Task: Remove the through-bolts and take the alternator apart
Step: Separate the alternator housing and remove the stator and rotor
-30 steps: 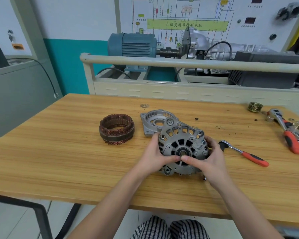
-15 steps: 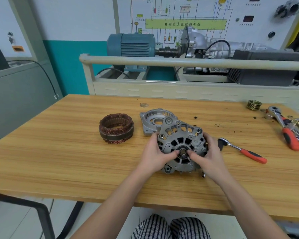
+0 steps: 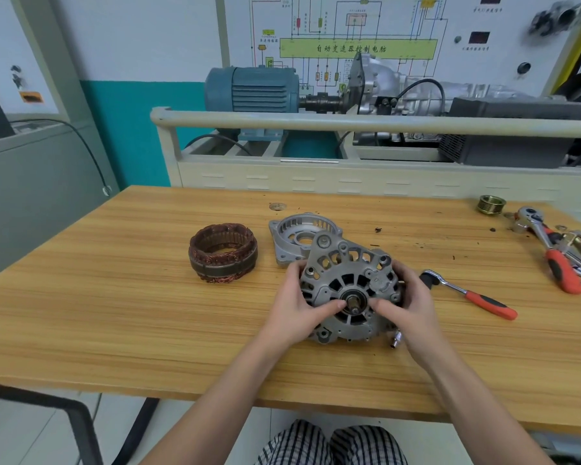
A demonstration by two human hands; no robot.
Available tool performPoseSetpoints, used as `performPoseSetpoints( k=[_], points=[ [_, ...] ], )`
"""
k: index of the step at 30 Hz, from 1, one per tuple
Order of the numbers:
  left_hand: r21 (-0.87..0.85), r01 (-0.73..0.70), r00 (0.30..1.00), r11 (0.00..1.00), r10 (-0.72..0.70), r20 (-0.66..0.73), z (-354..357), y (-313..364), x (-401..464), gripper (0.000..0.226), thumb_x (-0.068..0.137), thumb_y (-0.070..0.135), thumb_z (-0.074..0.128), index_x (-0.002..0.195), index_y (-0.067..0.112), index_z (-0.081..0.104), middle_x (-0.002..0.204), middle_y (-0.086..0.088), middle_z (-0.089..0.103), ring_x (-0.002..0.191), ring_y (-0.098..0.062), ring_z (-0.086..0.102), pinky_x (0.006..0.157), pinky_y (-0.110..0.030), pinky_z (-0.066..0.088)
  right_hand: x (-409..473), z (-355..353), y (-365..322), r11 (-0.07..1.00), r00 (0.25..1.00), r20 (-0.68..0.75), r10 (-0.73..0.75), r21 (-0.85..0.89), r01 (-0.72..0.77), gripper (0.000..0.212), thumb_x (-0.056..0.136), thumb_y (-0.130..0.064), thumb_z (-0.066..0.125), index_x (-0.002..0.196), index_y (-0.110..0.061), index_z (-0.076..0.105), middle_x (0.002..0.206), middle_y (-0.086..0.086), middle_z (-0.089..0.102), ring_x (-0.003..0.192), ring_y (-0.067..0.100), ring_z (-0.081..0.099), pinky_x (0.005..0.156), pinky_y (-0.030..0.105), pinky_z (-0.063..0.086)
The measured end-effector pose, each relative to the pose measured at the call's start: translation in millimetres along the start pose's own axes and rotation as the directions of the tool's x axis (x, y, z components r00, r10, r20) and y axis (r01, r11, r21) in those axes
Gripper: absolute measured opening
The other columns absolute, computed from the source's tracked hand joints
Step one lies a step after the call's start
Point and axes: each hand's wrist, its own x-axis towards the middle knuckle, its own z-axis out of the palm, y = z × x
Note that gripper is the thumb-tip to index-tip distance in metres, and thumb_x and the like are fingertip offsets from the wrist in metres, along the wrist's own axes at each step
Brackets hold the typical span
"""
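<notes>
Gripping the alternator housing (image 3: pixel 346 290) from both sides, the person holds it tilted up on the wooden table (image 3: pixel 114 313), its vented face and central shaft (image 3: pixel 353 303) turned toward them. From the head view, the left hand (image 3: pixel 297 308) has its fingers curled round the housing's left rim, the thumb pressing in just beside the shaft. The right hand (image 3: pixel 408 307) curls round the right rim the same way, its thumb lying against the face on the shaft's other side. Behind the housing, partly hidden by it, lies the other end cover (image 3: pixel 291 234), flat on the table. The copper-wound stator (image 3: pixel 222 256) stands well apart to the left. A red-handled ratchet (image 3: pixel 470 295) lies near the right hand, and a second ratchet (image 3: pixel 547 250) sits among other metal tools at the table's right edge, with a brass-coloured pulley (image 3: pixel 491 204) just beyond it.
</notes>
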Motion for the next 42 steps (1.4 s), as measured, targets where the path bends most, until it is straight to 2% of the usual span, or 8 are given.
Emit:
performPoseSetpoints(
  k=[5,9,13,17,20,25,29,42],
  points=[
    [-0.03,-0.08,0.995,0.996,0.082,0.052,-2,-1,-4,0.076,0.07,0.014,0.082,0.13,0.022,0.036,0.124,0.006,0.054,0.113,-0.002,0.056,0.094,-0.029,0.052,3,-3,1,0.957,0.999,-0.023,0.037,0.289,-0.029,0.046,0.07,-0.025,0.072,0.114,-0.02,0.06,0.114,0.005,0.066,0.108,0.021,0.062,0.083,0.03,0.049],
    [0.076,-0.21,0.976,0.975,0.204,0.08,-9,6,2,0.073,0.069,0.028,0.082,0.125,0.038,0.036,0.125,0.013,0.052,0.12,-0.006,0.051,0.103,-0.035,0.045,13,-6,2,0.928,1.0,0.001,-0.02,0.373,0.018,0.046,0.068,-0.008,0.069,0.114,-0.009,0.061,0.101,-0.001,0.071,0.099,0.019,0.063,0.077,0.027,0.054],
    [0.22,-0.338,0.94,0.915,0.319,0.117,-26,14,20,0.075,0.066,0.042,0.078,0.123,0.048,0.03,0.124,0.018,0.049,0.121,-0.004,0.048,0.103,-0.029,0.043,25,-9,-5,0.949,0.981,0.077,-0.181,0.274,0.154,0.048,0.056,0.004,0.067,0.101,-0.007,0.058,0.095,0.0,0.064,0.095,0.02,0.058,0.081,0.036,0.05],
    [0.323,-0.376,0.926,0.869,0.343,0.156,-38,11,33,0.066,0.065,0.04,0.079,0.114,0.048,0.035,0.119,0.011,0.053,0.113,-0.006,0.054,0.095,-0.031,0.051,33,-10,-6,0.957,0.956,0.145,-0.255,0.176,0.229,0.051,0.048,0.003,0.074,0.093,-0.01,0.053,0.084,-0.017,0.061,0.082,0.005,0.054,0.072,0.02,0.046],
    [0.4,-0.418,0.907,0.815,0.399,0.135,-39,4,35,0.066,0.067,0.041,0.076,0.116,0.05,0.033,0.117,0.026,0.048,0.111,0.001,0.052,0.091,-0.022,0.048,37,-9,-3,0.957,0.934,0.211,-0.288,0.11,0.27,0.053,0.046,0.004,0.077,0.091,-0.01,0.052,0.083,-0.02,0.06,0.078,-0.002,0.053,0.071,0.012,0.044],
    [0.437,-0.505,0.855,0.744,0.499,0.138,-37,-11,38,0.071,0.067,0.03,0.08,0.124,0.04,0.037,0.115,0.027,0.044,0.107,-0.006,0.053,0.093,-0.038,0.05,42,-8,10,0.959,0.93,0.235,-0.283,0.043,0.281,0.056,0.043,-0.002,0.083,0.086,-0.031,0.061,0.082,-0.018,0.062,0.074,-0.004,0.053,0.067,0.01,0.043],
    [0.427,-0.511,0.853,0.745,0.5,0.149,-37,-16,42,0.069,0.067,0.034,0.079,0.123,0.031,0.04,0.115,0.025,0.044,0.108,-0.007,0.052,0.093,-0.039,0.05,45,-8,13,0.96,0.933,0.227,-0.278,0.047,0.274,0.053,0.042,-0.023,0.087,0.086,-0.041,0.063,0.082,-0.016,0.063,0.075,-0.002,0.053,0.067,0.013,0.044],
    [0.401,-0.433,0.897,0.807,0.43,0.104,-33,-16,40,0.065,0.066,0.02,0.086,0.115,0.034,0.045,0.11,0.019,0.048,0.103,-0.009,0.053,0.087,-0.04,0.051,30,-6,14,0.975,0.959,0.2,-0.199,-0.057,0.214,0.052,0.036,-0.027,0.092,0.076,-0.038,0.06,0.079,-0.011,0.061,0.073,0.007,0.05,0.067,0.024,0.043]
  ],
)
